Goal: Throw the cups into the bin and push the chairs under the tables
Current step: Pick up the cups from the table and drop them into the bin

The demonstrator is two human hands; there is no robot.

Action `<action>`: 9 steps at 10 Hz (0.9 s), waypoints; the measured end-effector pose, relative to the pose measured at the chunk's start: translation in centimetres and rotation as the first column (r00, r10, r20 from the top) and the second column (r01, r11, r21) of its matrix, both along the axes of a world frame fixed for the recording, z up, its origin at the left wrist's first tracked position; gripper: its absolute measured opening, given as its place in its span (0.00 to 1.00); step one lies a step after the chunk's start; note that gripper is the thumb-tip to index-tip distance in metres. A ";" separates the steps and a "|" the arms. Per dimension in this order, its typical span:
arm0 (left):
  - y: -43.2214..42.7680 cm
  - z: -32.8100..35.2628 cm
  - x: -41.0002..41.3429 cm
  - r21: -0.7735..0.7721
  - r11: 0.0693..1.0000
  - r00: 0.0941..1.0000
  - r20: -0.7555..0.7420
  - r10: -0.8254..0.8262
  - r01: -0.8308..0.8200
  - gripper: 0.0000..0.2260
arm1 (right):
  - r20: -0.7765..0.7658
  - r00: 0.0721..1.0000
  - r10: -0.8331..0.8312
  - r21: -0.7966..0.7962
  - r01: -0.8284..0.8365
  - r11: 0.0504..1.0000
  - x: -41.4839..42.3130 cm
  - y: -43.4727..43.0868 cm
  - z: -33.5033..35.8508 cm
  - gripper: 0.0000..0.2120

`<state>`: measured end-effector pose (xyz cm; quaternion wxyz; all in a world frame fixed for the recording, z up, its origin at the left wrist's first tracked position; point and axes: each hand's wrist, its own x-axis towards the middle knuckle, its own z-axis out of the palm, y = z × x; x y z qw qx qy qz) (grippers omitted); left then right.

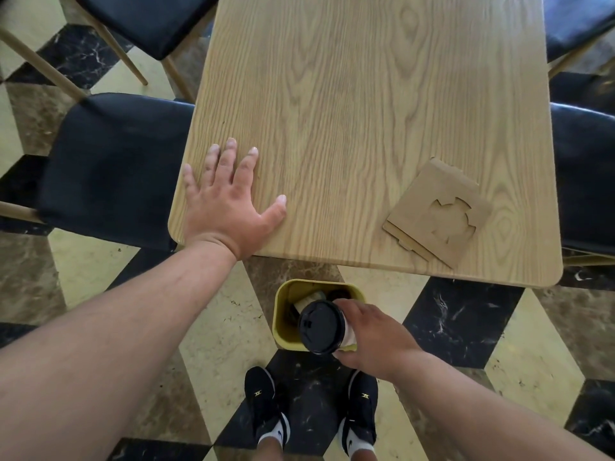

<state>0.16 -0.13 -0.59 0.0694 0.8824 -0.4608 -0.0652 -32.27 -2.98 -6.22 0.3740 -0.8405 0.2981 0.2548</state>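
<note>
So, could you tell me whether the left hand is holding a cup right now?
No, the left hand lies flat and open on the table, while the right hand holds the lidded cup above the yellow bin.

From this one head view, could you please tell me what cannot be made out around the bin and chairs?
- Bin contents: mostly hidden by the cup in the right hand; only a pale cup-like shape shows.
- Cup body: covered by its lid and the fingers.
- Right-side chairs: cut off by the frame edge.
- How far the left chair sits under the table: the tabletop hides it.
</note>
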 end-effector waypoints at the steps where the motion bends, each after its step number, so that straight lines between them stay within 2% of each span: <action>1: 0.0 0.0 0.1 -0.005 1.000 1.000 0.000 -0.001 0.001 0.39 | -0.059 0.998 0.024 -0.002 -0.024 1.000 -0.2 0.1 -0.4 0.46; 2: 0.0 -0.1 0.1 -0.009 1.000 1.000 0.006 -0.007 0.007 0.39 | -0.039 0.999 -0.001 0.000 0.001 1.000 0.3 0.2 0.2 0.45; 3: 0.1 -0.1 0.1 -0.013 1.000 1.000 0.005 -0.009 0.009 0.39 | 0.061 0.998 -0.025 -0.025 0.026 0.999 1.8 0.0 2.1 0.39; 4: 0.1 0.0 0.1 -0.012 1.000 1.000 0.008 -0.009 0.009 0.39 | 0.205 0.978 -0.027 -0.052 0.039 0.998 4.0 -0.6 5.1 0.27; 5: 0.0 0.0 0.1 -0.010 1.000 1.000 0.007 -0.006 0.006 0.39 | 0.371 0.927 -0.046 -0.064 0.075 0.995 6.5 -1.6 8.2 0.20; 7: -0.1 -0.1 0.0 -0.021 1.000 1.000 0.005 0.006 -0.006 0.39 | 0.633 0.743 -0.217 -0.074 0.337 0.939 10.3 -5.8 12.0 0.20; 8: -0.1 -0.2 0.0 -0.019 1.000 1.000 -0.003 0.010 -0.010 0.39 | 0.652 0.715 -0.253 -0.128 0.432 0.893 11.8 -8.6 13.0 0.24; 9: -0.1 -0.3 0.1 -0.019 1.000 1.000 -0.009 0.010 -0.010 0.39 | 0.555 0.771 -0.313 -0.226 0.502 0.835 12.4 -11.3 13.5 0.29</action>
